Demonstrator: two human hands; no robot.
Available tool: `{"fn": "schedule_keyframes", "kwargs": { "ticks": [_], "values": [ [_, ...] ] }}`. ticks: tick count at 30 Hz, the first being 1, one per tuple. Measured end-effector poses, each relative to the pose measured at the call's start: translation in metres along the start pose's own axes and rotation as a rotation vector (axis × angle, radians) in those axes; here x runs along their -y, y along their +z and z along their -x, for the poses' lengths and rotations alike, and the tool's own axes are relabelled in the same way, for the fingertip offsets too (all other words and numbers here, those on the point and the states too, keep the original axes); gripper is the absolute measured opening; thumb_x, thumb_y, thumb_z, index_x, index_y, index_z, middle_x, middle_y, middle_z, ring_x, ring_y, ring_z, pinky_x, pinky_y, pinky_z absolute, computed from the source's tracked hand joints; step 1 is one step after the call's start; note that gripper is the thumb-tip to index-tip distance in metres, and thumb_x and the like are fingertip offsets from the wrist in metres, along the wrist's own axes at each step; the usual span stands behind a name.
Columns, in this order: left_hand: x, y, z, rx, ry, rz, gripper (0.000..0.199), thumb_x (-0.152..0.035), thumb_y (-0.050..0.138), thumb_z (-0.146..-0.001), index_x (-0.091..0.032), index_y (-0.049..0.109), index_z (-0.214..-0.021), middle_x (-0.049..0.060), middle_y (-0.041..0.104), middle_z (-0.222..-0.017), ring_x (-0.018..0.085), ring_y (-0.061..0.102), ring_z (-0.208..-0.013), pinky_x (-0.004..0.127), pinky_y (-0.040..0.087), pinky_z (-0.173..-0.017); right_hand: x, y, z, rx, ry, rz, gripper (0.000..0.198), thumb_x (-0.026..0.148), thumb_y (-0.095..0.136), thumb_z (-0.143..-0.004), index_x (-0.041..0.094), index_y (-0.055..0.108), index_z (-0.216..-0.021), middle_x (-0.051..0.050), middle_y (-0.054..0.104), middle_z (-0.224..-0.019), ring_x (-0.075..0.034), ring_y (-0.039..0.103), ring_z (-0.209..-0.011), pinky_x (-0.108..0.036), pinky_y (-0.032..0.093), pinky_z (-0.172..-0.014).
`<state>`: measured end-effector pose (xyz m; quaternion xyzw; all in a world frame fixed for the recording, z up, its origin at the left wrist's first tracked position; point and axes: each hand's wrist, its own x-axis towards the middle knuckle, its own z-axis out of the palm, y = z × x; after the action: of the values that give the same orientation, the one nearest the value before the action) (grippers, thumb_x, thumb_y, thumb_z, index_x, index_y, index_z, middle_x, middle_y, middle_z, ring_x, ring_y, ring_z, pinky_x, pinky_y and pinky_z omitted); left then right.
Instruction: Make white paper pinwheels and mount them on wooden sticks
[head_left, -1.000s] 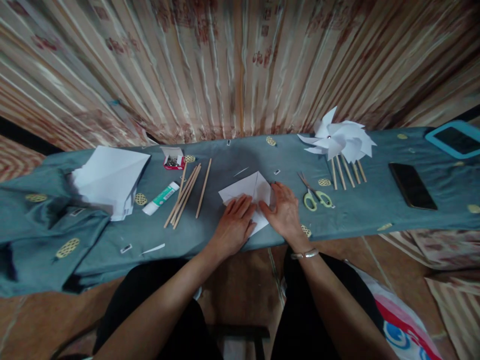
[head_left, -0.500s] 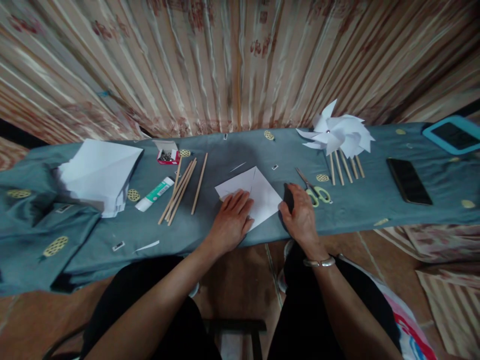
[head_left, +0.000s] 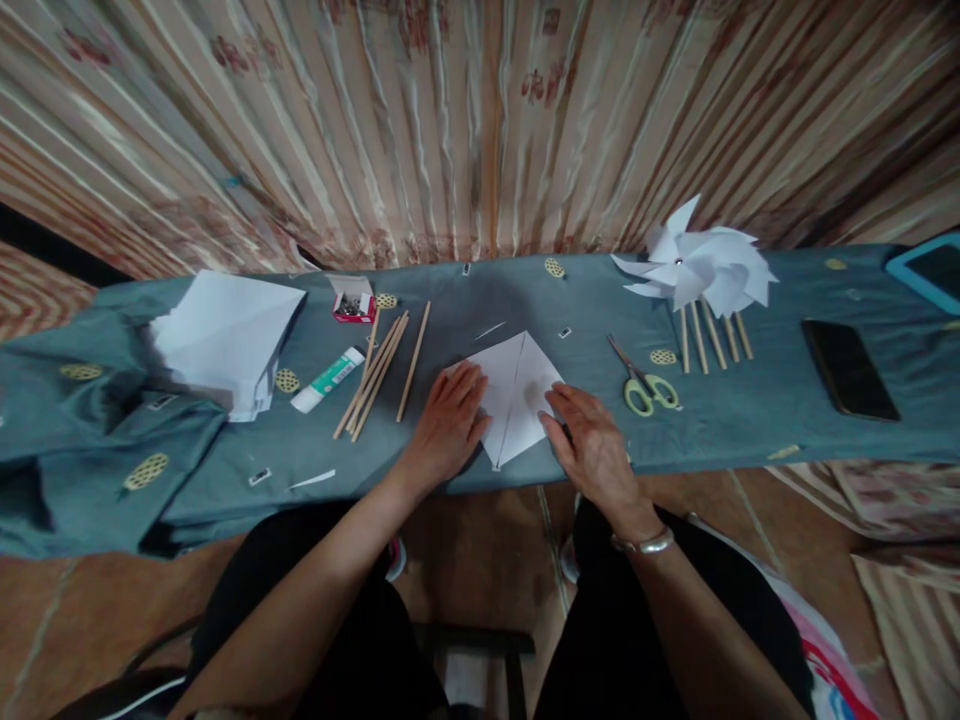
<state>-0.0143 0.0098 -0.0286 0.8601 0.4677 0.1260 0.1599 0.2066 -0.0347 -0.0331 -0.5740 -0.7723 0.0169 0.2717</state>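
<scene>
The one view is from a camera worn on the person's head, facing forward and tilted steeply down. It looks from above the lap, so the black-trousered thighs (head_left: 600,620) and bare forearms (head_left: 315,590) are nearest, running up from the bottom edge. A long table draped in blue-green cloth with yellow pineapple prints (head_left: 480,290) crosses the middle, farther off, with a creased white paper sheet (head_left: 517,390) near the centre. Beyond it, a beige pleated curtain with reddish-brown motifs (head_left: 465,150) fills the top, its folds fanning outward. The right edge cuts off a light-blue-framed flat device (head_left: 919,285).
</scene>
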Motion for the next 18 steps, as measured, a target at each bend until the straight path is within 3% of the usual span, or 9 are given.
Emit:
{"fn": "schedule_keyframes", "kwargs": {
  "ticks": [5,8,13,18],
  "values": [
    [0.011,-0.004,0.006,0.034,-0.014,-0.086,0.051,-0.032,0.046,-0.098,-0.008,0.046,-0.142,0.017,0.040,-0.157,0.031,0.028,-0.150,0.054,0.023,-0.123,0.002,0.003,-0.002,-0.045,0.042,0.011,0.040,0.039,0.053,-0.097,0.008,0.066,-0.118,-0.021,0.067,-0.124,-0.034,0.061,-0.115,-0.052,0.051,-0.098],
    [0.011,-0.003,0.007,0.023,-0.006,-0.110,0.051,-0.034,0.046,-0.098,-0.009,0.046,-0.143,0.016,0.040,-0.157,0.031,0.029,-0.149,0.054,0.023,-0.122,0.009,0.006,-0.009,-0.082,0.026,-0.011,0.038,0.035,0.052,-0.098,0.007,0.067,-0.117,-0.022,0.066,-0.126,-0.033,0.059,-0.117,-0.052,0.050,-0.100],
    [0.009,-0.002,0.008,0.004,0.008,-0.138,0.050,-0.034,0.044,-0.099,-0.009,0.047,-0.142,0.016,0.042,-0.156,0.030,0.030,-0.149,0.054,0.025,-0.122,0.025,0.015,-0.019,0.050,-0.083,-0.020,0.037,0.023,0.046,-0.099,0.008,0.062,-0.129,-0.019,0.061,-0.135,-0.030,0.053,-0.125,-0.048,0.047,-0.106],
    [0.008,-0.002,0.010,-0.012,0.006,-0.175,0.050,-0.034,0.045,-0.099,-0.008,0.047,-0.142,0.020,0.040,-0.156,0.031,0.031,-0.149,0.053,0.026,-0.121,0.029,0.022,-0.017,0.105,-0.074,0.045,0.037,0.020,0.045,-0.099,0.014,0.063,-0.131,-0.016,0.060,-0.136,-0.031,0.051,-0.126,-0.050,0.048,-0.104]
  ]
}}
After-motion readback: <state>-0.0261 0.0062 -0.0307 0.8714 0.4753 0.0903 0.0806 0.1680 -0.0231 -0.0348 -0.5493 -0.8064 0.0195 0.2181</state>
